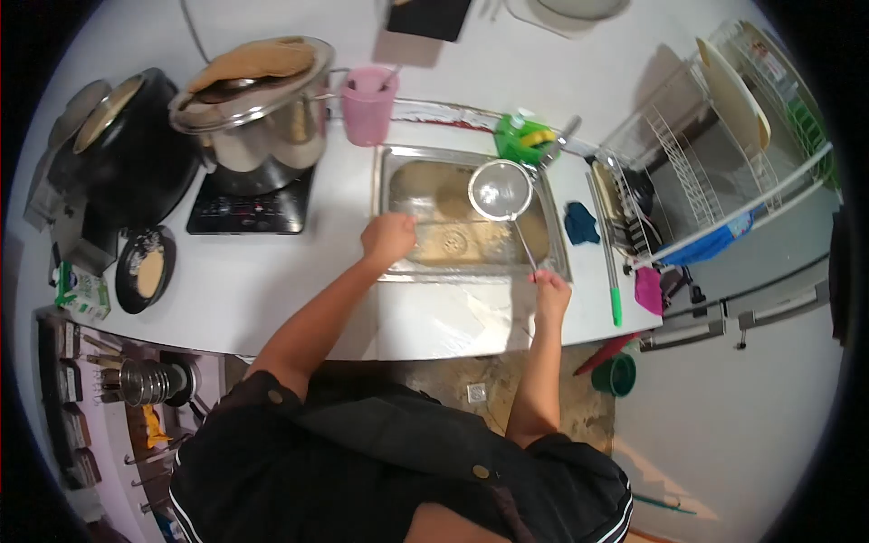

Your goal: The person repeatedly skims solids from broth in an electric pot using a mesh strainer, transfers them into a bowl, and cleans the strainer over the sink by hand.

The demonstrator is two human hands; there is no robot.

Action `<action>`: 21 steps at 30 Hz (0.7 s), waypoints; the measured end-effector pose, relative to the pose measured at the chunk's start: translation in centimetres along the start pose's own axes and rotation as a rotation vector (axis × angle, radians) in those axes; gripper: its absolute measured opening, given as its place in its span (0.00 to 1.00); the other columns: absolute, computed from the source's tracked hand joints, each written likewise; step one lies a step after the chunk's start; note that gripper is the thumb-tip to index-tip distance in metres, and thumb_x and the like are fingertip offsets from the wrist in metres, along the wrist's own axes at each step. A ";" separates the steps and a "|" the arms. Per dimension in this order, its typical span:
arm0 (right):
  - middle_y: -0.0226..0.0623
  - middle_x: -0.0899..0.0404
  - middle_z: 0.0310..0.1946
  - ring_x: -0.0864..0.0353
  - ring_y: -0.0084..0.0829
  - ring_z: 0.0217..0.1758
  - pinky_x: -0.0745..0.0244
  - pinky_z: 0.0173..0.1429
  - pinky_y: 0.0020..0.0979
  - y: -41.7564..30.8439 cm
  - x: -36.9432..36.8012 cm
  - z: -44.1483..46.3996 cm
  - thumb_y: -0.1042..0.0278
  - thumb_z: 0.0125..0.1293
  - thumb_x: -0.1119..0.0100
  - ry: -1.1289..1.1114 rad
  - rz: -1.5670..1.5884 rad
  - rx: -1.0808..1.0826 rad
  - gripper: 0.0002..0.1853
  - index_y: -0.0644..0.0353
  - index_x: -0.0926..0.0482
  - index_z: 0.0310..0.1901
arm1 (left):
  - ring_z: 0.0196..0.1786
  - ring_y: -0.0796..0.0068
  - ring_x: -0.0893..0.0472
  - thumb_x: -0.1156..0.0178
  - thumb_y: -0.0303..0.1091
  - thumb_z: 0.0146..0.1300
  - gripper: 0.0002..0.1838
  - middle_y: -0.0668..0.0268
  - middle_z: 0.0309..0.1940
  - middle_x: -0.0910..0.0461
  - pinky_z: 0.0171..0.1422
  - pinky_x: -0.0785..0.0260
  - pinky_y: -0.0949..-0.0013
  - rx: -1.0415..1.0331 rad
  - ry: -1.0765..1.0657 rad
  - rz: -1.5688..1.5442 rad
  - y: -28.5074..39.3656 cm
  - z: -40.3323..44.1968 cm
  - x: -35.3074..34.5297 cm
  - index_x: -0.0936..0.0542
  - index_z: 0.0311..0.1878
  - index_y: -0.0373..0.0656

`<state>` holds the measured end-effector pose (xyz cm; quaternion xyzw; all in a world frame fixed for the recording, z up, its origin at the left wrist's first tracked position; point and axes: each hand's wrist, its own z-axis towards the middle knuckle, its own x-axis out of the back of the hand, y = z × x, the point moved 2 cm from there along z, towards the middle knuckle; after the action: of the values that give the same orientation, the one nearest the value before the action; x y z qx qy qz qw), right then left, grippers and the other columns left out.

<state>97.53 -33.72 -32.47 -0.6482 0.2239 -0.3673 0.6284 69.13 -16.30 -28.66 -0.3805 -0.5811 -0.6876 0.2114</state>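
A round mesh strainer is held over the right part of the metal sink by its thin handle. My right hand is closed around the handle's end, near the sink's front right corner. At the sink's left edge, my left hand has its fingers curled over the basin; what they hold, if anything, is too small to make out. Pale bits lie around the drain at the bottom of the sink.
A steel pot stands on a black cooktop at left, near a pink cup. A dark dish sits farther left. Behind the sink is a green holder; a dish rack and dark cloth are at right.
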 end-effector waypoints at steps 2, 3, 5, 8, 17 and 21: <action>0.33 0.21 0.23 0.32 0.17 0.17 0.39 0.19 0.19 -3.2 -2.3 -3.8 0.69 0.56 0.44 -0.073 0.140 -0.275 0.08 0.63 0.22 0.35 | 0.30 0.55 0.24 0.51 0.43 0.59 0.17 0.54 0.23 0.24 0.34 0.35 0.57 -0.029 0.084 -0.163 -4.3 -2.8 3.4 0.22 0.24 0.42; 0.34 0.21 0.24 0.34 0.15 0.16 0.41 0.17 0.18 -4.0 -3.7 -5.3 0.69 0.56 0.44 -0.120 0.238 -0.293 0.08 0.62 0.23 0.35 | 0.27 0.58 0.25 0.52 0.43 0.59 0.17 0.55 0.21 0.25 0.31 0.36 0.59 -0.038 0.157 -0.283 -7.0 -4.3 5.2 0.23 0.23 0.42; 0.35 0.21 0.25 0.35 0.14 0.15 0.43 0.16 0.17 -6.2 -7.5 -7.8 0.68 0.56 0.43 -0.216 0.343 -0.283 0.08 0.62 0.24 0.36 | 0.21 0.65 0.28 0.51 0.42 0.59 0.17 0.58 0.16 0.28 0.28 0.38 0.64 0.032 0.271 -0.480 -11.8 -7.9 9.7 0.25 0.21 0.41; 0.36 0.21 0.27 0.32 0.15 0.17 0.40 0.18 0.15 -11.2 -14.7 -10.7 0.70 0.56 0.42 -0.395 0.394 -0.026 0.09 0.63 0.24 0.37 | 0.19 0.71 0.31 0.52 0.40 0.60 0.16 0.61 0.13 0.31 0.26 0.40 0.68 0.069 0.480 -0.563 -18.4 -12.9 16.9 0.26 0.21 0.41; 0.30 0.21 0.28 0.22 0.25 0.27 0.30 0.31 0.23 -42.8 -43.2 -23.7 0.80 0.41 0.43 -0.010 -0.203 1.350 0.22 0.47 0.19 0.41 | 0.19 0.79 0.34 0.51 0.36 0.60 0.14 0.64 0.12 0.34 0.25 0.42 0.71 0.120 0.544 -0.473 -34.3 -23.5 33.7 0.27 0.22 0.39; 0.28 0.22 0.26 0.22 0.29 0.28 0.28 0.29 0.29 -49.7 -58.8 -26.5 0.73 0.48 0.48 0.152 -0.642 1.853 0.13 0.47 0.20 0.35 | 0.21 0.78 0.32 0.52 0.34 0.60 0.14 0.66 0.14 0.32 0.29 0.40 0.73 0.233 0.429 -0.508 -38.3 -25.7 36.6 0.27 0.22 0.38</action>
<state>31.89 -1.26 3.12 0.0965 -0.2997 -0.5915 0.7423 11.18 -26.44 -25.83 -0.0439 -0.6740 -0.7117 0.1931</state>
